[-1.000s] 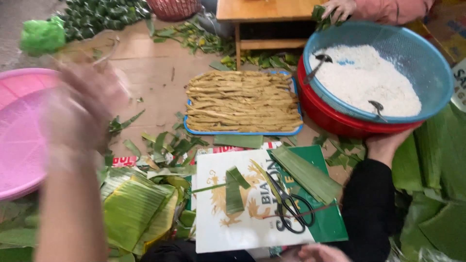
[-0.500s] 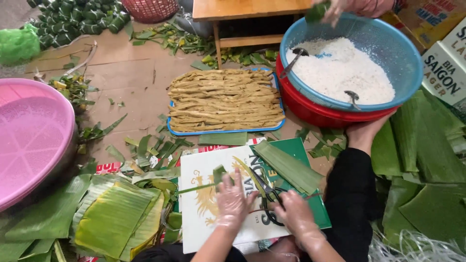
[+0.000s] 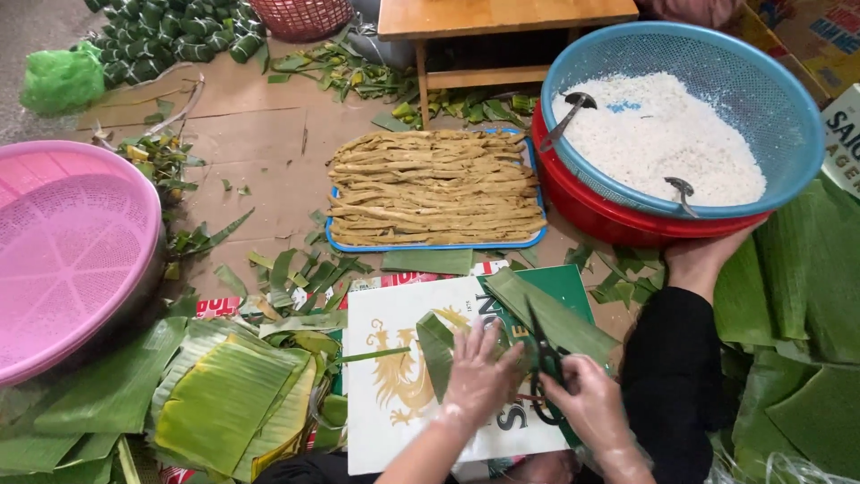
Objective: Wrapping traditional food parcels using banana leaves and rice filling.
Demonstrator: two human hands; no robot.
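Here, both hands worked on the white board [image 3: 394,376].
Left hand [image 3: 479,376] pressed flat on a leaf strip [image 3: 436,350]; right hand [image 3: 591,403] grasped scissors [image 3: 544,358].

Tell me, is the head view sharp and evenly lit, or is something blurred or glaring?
Head view: soft, even daylight, no hard shadows; the left hand, right hand and scissors are slightly smeared; the rice basket and pink basket are sharp; faint shine on the plastic gloves only.

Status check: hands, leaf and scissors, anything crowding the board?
Left hand pressing the green leaf strip on the white board. Right hand on the black scissors. Another person's black sleeve close on the right.
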